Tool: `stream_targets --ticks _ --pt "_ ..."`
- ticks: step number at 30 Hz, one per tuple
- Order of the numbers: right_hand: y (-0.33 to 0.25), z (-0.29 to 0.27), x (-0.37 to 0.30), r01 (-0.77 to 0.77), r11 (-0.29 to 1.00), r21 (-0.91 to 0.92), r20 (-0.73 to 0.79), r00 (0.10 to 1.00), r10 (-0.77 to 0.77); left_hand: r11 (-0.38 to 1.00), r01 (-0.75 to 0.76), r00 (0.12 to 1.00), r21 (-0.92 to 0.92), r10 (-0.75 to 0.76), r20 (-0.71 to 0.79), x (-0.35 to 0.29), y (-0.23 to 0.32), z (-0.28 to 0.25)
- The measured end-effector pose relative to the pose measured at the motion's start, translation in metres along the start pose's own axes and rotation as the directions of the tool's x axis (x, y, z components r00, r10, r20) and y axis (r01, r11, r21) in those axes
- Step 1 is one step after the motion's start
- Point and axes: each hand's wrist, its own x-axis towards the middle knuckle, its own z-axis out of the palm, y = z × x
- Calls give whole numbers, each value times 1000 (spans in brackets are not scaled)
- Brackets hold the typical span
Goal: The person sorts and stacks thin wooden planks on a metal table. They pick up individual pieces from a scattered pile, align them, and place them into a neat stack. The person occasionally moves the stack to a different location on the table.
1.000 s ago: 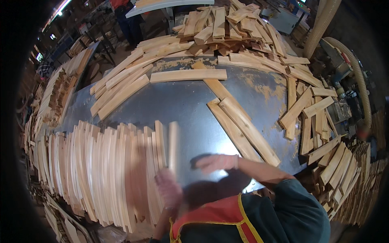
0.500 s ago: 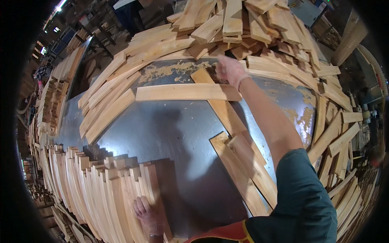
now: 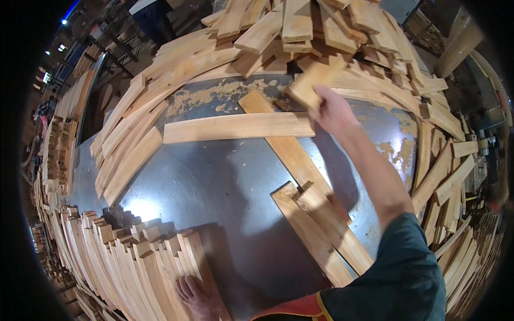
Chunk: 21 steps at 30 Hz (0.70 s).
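At the far side of the metal table (image 3: 235, 182), my right hand (image 3: 334, 111), in a pale glove, is closed on a short wooden board (image 3: 316, 80), blurred by motion and raised off the table. My left hand (image 3: 198, 297) lies at the near left, its fingers curled over the end wooden board (image 3: 199, 257) of a packed row of boards on edge. The left thumb is hidden. A long plank (image 3: 238, 127) lies crosswise below my right hand, over a slanting board (image 3: 289, 155). Two more boards (image 3: 310, 232) lie side by side near my right arm.
A heap of loose boards (image 3: 297, 27) covers the far edge, and more boards (image 3: 447, 160) are piled along the right. Several slats (image 3: 131, 160) fan out at the left. Sawdust (image 3: 209, 97) is scattered on the table. A ribbed hose (image 3: 460, 51) stands at far right.
My right hand, bare of any board before, now holds a short wooden board at the far heap. My left hand stays on the row. The whole view has shifted slightly.
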Motion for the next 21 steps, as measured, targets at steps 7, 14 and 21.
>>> stream_targets --ticks 7,14,21 --pt "33 -41 -299 -97 988 -118 -67 994 89 995 -81 984 -58 71 -165 9 1 3" --pt "116 -92 -424 -192 -346 -918 -26 902 -431 996 -7 998 -94 1 -66 6 1 -7" --pt "127 -79 -471 -336 -310 -890 -198 894 -401 993 -69 993 -94 60 -97 0 -10 8"
